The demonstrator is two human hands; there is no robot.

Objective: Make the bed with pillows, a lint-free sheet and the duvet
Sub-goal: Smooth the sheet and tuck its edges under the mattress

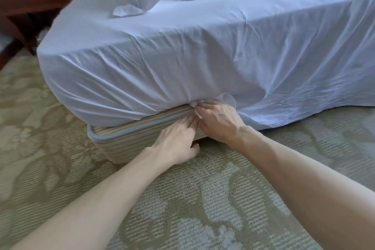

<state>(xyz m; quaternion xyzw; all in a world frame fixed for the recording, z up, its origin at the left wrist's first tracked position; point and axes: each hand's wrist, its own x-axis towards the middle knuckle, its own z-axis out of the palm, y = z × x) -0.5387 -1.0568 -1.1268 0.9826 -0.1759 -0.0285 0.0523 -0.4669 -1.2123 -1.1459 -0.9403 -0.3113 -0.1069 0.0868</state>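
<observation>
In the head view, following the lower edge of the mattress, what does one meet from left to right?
Corner of the striped bed base → left hand → right hand → untucked part of the sheet, hanging down to the carpet.

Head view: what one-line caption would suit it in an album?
Left hand presses against the striped bed base while right hand pinches the pale blue sheet just above it.

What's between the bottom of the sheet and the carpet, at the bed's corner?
The striped bed base, edged with a grey cord, shows there in the head view, between the tucked sheet and the carpet.
</observation>
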